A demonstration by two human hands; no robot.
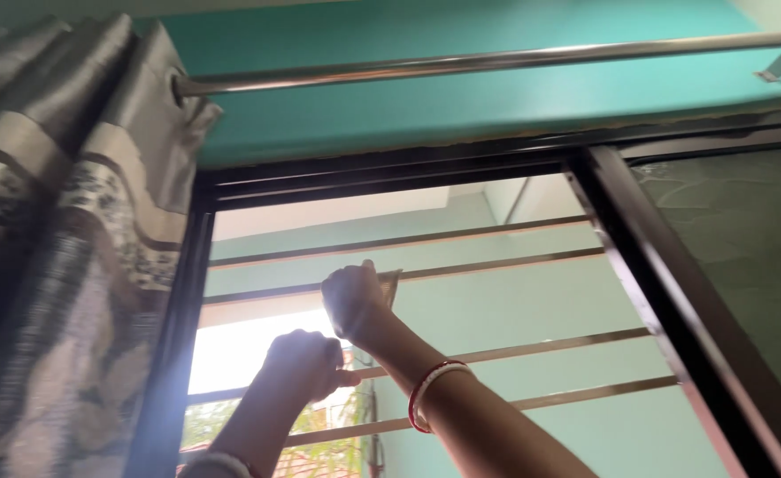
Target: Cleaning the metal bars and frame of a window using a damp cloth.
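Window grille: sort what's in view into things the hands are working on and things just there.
In use:
- right hand, closed on a small flat piece against a grille bar
- left hand, fist at a lower bar
- window grille bars

Just there:
- grey patterned curtain
- metal curtain rod
- dark sliding window frame
- red and white bangle

Curtain (63, 221) left of window bars (496, 354)

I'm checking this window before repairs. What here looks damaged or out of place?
Nothing looks broken. The window bars run straight and the curtain rod sits level. Only the paint edge above the window frame looks rough. The right hand and left hand are fists at the bars.
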